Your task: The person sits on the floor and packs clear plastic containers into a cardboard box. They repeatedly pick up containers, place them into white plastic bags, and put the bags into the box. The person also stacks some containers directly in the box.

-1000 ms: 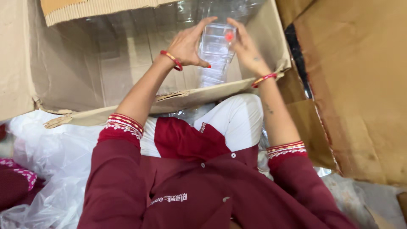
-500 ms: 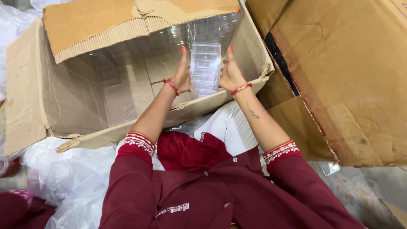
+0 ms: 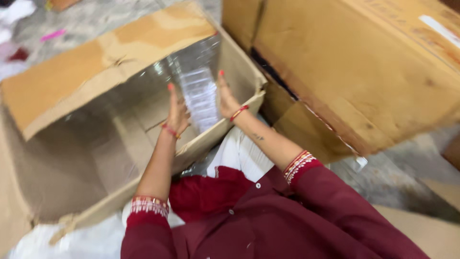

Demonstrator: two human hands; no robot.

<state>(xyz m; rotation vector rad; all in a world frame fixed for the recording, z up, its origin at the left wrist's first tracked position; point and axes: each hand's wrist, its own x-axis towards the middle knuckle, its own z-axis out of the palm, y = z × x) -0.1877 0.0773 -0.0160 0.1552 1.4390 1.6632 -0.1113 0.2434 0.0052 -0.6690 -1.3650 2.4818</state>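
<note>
A stack of clear plastic containers [image 3: 199, 98] stands inside a large open cardboard box [image 3: 72, 91], toward its right side. My left hand [image 3: 176, 111] presses flat against the stack's left side, fingers straight up. On the stack's right side my right hand [image 3: 225, 98] does the same, so the stack is clamped between both palms. More clear plastic lines the back of the box. The frame is motion-blurred.
A second big cardboard box [image 3: 364, 67] lies at the right, its flap hanging down beside my right forearm. White plastic sheeting [image 3: 62, 242] lies at the lower left. Grey concrete floor [image 3: 397, 177] shows at the right.
The view has swung right and down. My hands, still on either side of the clear stack, have gone lower into the box.
</note>
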